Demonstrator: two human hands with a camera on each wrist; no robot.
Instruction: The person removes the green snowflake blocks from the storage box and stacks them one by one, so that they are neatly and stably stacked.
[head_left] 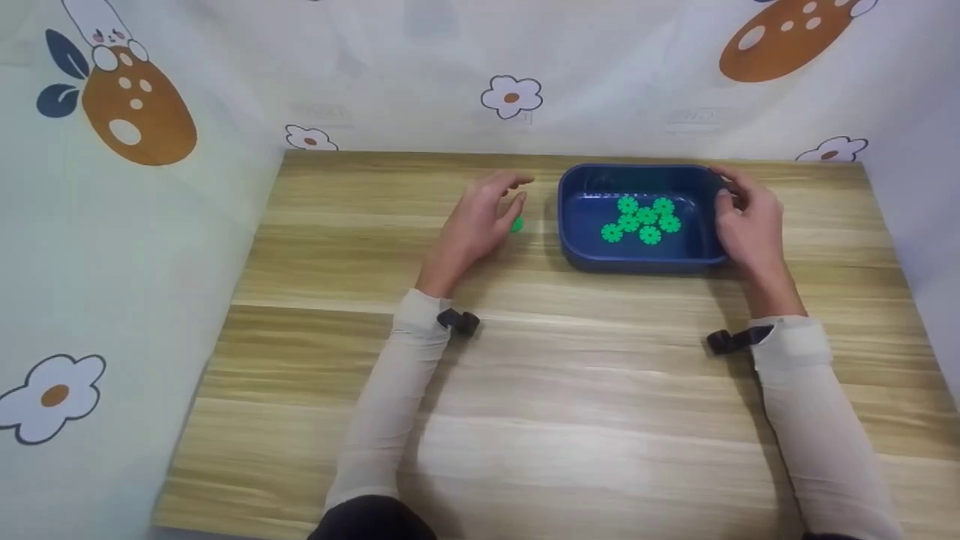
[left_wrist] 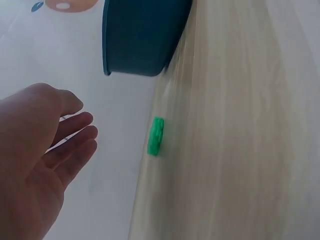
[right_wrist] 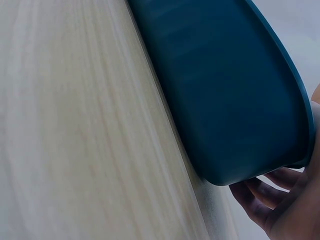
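A dark blue plastic bin (head_left: 637, 265) stands near the back of the table. Several green notched plastic discs (head_left: 649, 235), like snowflake building pieces, lie together on its floor. My right hand (head_left: 752, 221) grips the bin's right end, thumb at the rim, while the fingers (right_wrist: 255, 197) lie along the outside of the end wall. To the left of the bin, my left hand (head_left: 480, 214) hovers with fingers apart and nothing in them. One more green disc (left_wrist: 156, 136) is on the wood beyond that hand, partly hidden by it in the head view.
The wood-grain table (head_left: 525, 420) meets a white patterned wall covering (head_left: 420, 82) at the back, close behind the bin. Another covered wall (head_left: 97, 255) rises along the left edge. Each cuff carries a small black camera, one left (head_left: 459, 322) and one right (head_left: 731, 341).
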